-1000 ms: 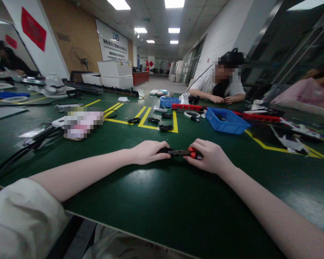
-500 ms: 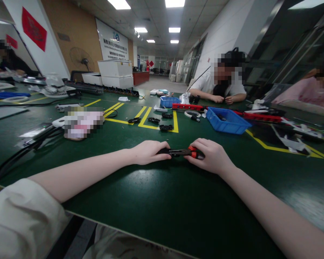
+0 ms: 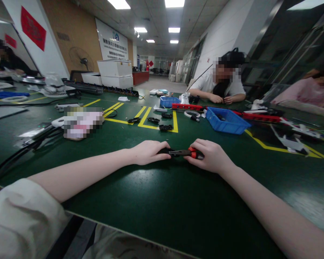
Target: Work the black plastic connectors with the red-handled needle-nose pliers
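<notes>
Both my hands rest on the green table (image 3: 156, 201) near its middle. My right hand (image 3: 210, 156) is closed round the red handles of a pair of pliers (image 3: 182, 153), whose dark jaws point left. My left hand (image 3: 148, 151) is curled over a small black part (image 3: 164, 150) at the tip of the jaws, pinning it against the table. The part is mostly hidden under my fingers.
Several small black parts (image 3: 166, 127) lie inside yellow floor-tape lines (image 3: 145, 118) beyond my hands. A blue bin (image 3: 225, 121) stands at the right, a smaller blue bin (image 3: 169, 101) farther back. Cables (image 3: 21, 151) run along the left. Other people sit across the table.
Almost nothing differs. My hands and the pliers hold the same spot, with only a slight shift of the view.
</notes>
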